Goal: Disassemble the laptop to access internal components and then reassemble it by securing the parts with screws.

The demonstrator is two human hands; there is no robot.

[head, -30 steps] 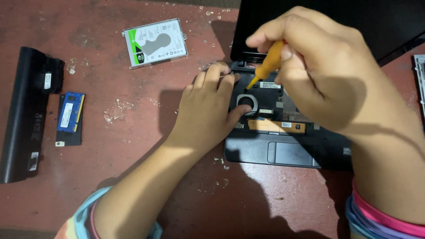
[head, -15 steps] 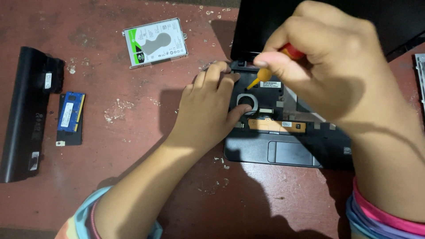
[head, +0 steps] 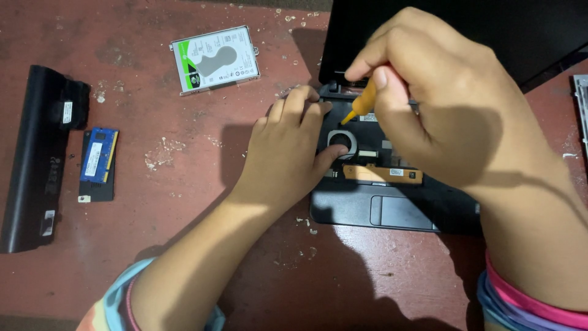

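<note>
I see my right hand (head: 441, 116) pinching the yellow screwdriver (head: 361, 103), tip seemingly angled down-left into the laptop base (head: 392, 211), left hand (head: 288, 153) spread flat beside it.

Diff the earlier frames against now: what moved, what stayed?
The right hand shifted a little over the open laptop base, still pinching the orange screwdriver: its red handle end showed half a second ago and is now hidden again. The tip stays near the top left of the base. The left hand stayed pressed on the base's left edge. The hard drive, memory module and battery did not move.
</note>
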